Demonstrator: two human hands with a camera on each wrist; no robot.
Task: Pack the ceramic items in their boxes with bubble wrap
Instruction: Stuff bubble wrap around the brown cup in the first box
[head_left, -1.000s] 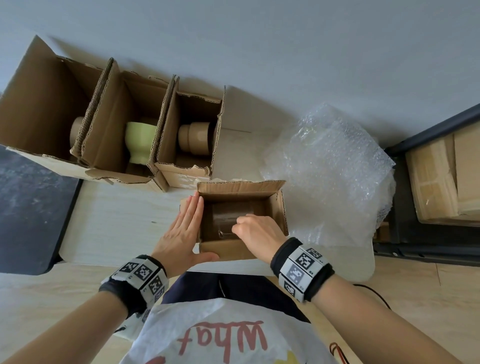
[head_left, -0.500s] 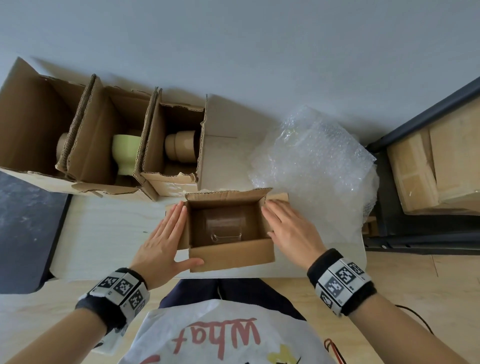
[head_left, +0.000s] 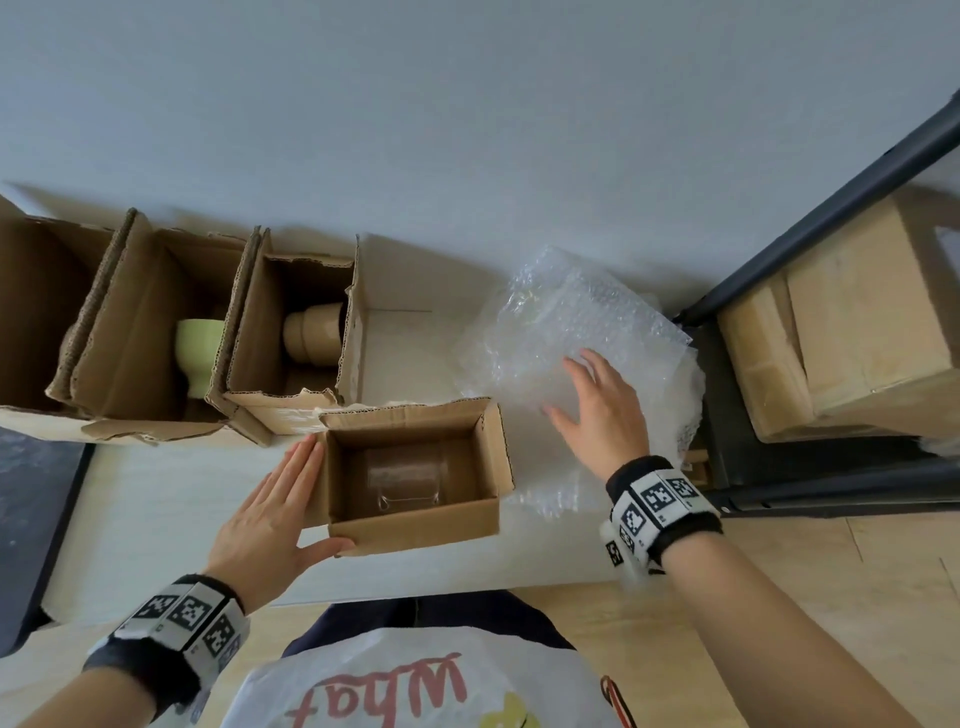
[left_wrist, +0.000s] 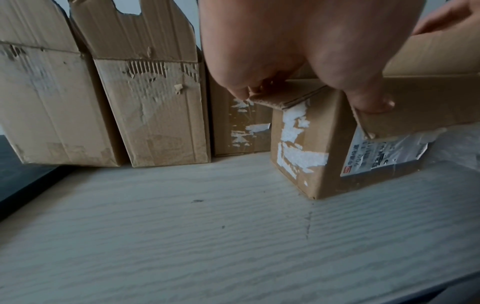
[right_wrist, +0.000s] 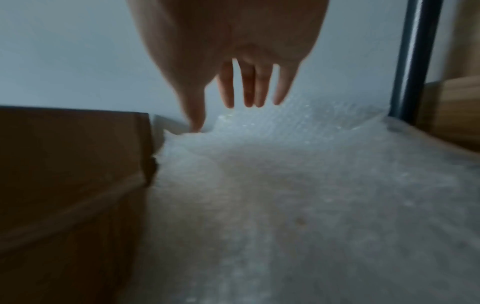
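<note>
Brown mug lies inside open small box, bubble wrap just beside.

Four open boxes, three ceramic pieces, two hands.

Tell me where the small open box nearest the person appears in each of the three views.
Head: small open box sits low centre, left hand against its side.
Left wrist: small open box at right, under the fingers.
Right wrist: its dark side fills lower left.
Shared landmark: bubble wrap beside it.
</note>
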